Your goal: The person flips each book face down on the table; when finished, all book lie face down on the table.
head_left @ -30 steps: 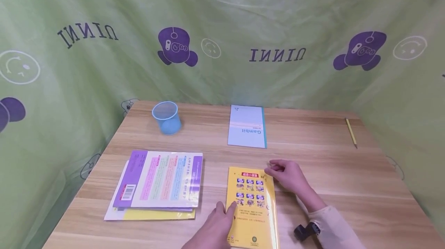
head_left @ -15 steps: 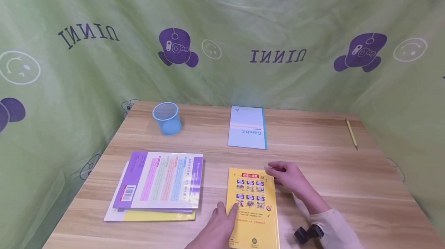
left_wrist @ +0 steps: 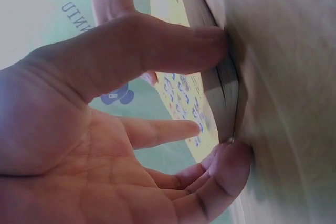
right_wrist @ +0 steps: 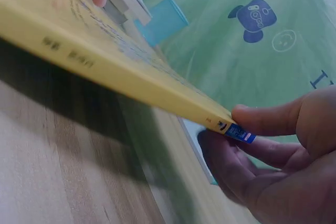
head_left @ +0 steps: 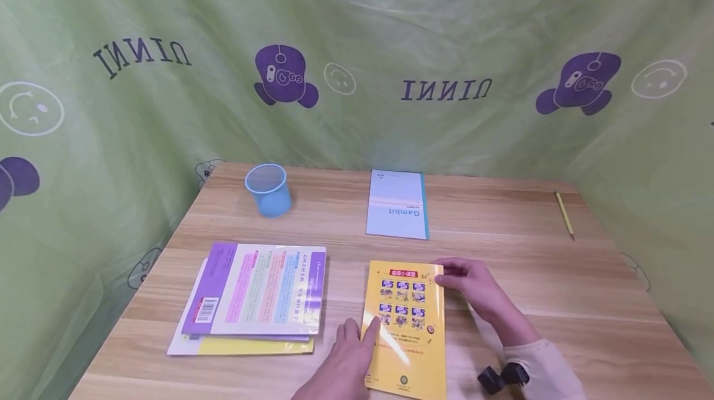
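Note:
A thick yellow book (head_left: 404, 325) lies back cover up near the table's front, its spine side raised and its left edge low. At its upper right corner my right hand (head_left: 474, 291) pinches it, thumb on the cover and fingers underneath. In the right wrist view, the spine of the yellow book (right_wrist: 131, 85) hangs above the table with a shadow below. My left hand (head_left: 343, 360) holds the left edge. In the left wrist view, the thumb of my left hand (left_wrist: 105, 145) presses the page edges, one finger reaches over the cover, and others curl at the edge.
To the left lies a stack of books, a purple-and-white book (head_left: 262, 288) on top. A blue mesh cup (head_left: 272, 198) stands behind it. A Gambit notebook (head_left: 397, 204) lies at the back edge, and a yellow pencil (head_left: 564, 216) at the far right. A green curtain (head_left: 357, 133) hangs around the table (head_left: 502, 226).
The yellow book's right side has risen and its far edge has shifted slightly away from me. My right hand now grips the corner, thumb on the cover; my left hand stays at the left edge.

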Motion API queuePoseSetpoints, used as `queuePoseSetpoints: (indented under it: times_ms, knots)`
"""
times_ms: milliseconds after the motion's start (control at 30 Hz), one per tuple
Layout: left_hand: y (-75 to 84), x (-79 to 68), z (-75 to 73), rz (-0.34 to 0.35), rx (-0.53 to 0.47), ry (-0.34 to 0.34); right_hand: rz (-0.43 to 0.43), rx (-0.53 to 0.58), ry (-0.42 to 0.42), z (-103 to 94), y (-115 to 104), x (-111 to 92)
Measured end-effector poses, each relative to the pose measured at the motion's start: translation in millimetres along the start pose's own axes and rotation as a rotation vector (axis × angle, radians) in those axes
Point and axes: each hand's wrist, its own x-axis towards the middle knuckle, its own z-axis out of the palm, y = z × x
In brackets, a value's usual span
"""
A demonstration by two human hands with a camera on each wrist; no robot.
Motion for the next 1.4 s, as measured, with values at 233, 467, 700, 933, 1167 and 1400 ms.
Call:
queuePoseSetpoints:
  times_ms: [233,467,700,933,1167,1400]
  knots:
    - [-0.1,-0.6,-3.1,-0.029,-0.038,-0.017,-0.013,0.191,-0.125,-5.9,2.6,-0.5]
    - [-2.3,-1.1,-7.5,-0.018,-0.079,-0.021,-0.004,0.252,-0.090,-10.9,5.0,1.1]
    - [-8.1,-2.5,-8.8,-0.018,-0.237,0.000,0.043,0.301,-0.024,-12.1,8.4,1.8]
    - [-13.8,-3.8,-9.6,0.008,-0.321,0.030,0.079,0.296,-0.004,-14.0,10.5,2.1]
    - [-14.0,-9.2,-15.7,0.027,-0.407,0.063,0.066,0.315,-0.004,-16.2,9.2,1.9]
    - [-15.4,-13.7,-24.9,0.019,-0.640,0.126,0.024,0.382,-0.033,-23.0,7.8,4.7]
